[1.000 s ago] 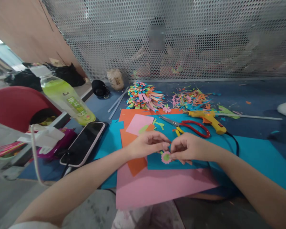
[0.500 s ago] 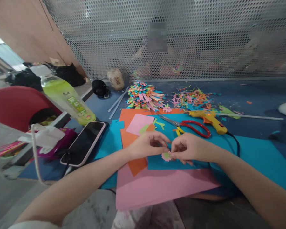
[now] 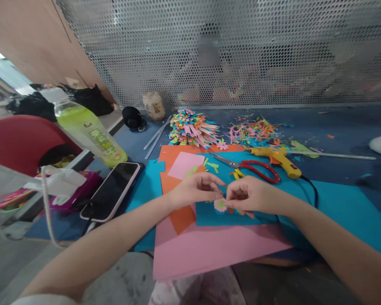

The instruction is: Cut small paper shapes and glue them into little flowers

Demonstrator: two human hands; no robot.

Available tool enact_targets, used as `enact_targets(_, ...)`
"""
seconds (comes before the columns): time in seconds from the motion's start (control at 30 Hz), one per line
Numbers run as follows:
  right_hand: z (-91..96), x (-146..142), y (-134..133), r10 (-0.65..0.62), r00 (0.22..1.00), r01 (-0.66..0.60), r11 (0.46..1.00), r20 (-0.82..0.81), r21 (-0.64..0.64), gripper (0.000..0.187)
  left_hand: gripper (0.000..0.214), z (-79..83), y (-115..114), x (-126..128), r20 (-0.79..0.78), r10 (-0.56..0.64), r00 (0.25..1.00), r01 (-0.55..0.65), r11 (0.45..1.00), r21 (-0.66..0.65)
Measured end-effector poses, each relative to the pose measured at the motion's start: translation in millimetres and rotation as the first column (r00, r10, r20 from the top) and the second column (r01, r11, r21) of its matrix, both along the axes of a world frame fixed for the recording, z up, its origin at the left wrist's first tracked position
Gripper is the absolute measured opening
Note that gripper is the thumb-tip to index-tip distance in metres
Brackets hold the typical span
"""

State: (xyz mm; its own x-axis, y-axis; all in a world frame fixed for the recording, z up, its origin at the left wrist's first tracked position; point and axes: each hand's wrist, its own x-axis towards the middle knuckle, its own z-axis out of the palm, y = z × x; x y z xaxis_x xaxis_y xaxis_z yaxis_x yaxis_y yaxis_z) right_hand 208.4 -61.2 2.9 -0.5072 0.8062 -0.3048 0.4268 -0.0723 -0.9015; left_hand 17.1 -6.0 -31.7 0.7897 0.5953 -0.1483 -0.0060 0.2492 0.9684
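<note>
Between my two hands is a small pink paper flower [image 3: 220, 205] with a green centre. My left hand [image 3: 198, 187] pinches its upper left edge with thumb and forefinger. From the other side, the fingertips of my right hand [image 3: 249, 195] are closed on its right edge. Both hands hover over a blue paper sheet [image 3: 206, 218], which lies on orange paper [image 3: 180, 222] and a large pink sheet [image 3: 222, 250]. Just beyond my right hand lie red-handled scissors [image 3: 260, 169]. Green paper strips [image 3: 212, 165] and a pink square [image 3: 186, 164] lie past my left hand.
A fringed paper cone [image 3: 192, 129] and a heap of paper shreds [image 3: 257, 133] sit at the back. A yellow glue gun [image 3: 282, 161] with a cord lies at right. On the left are a phone [image 3: 112, 190] and a green drink bottle [image 3: 89, 131]. Perforated metal [image 3: 257, 51] stands behind.
The paper flower has turned to face the camera more and shows more of its green centre. My hands have shifted slightly up and left.
</note>
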Motion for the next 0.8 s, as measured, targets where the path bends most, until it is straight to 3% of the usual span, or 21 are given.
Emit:
enact_targets(0.27,-2.9,1.3,1.1,-0.022,0.999,0.022,1.000,-0.027,-0.006,0.023,0.032,-4.6,1.8,0.3,0.033,0.056,0.998,-0.055,0.998,-0.034)
enact_targets(0.8,-5.1,2.7,1.6,0.006,1.000,-0.006,0.999,-0.001,0.034,0.024,0.031,-5.9,2.0,-0.6,0.043,0.058,0.997,-0.054,0.995,-0.089)
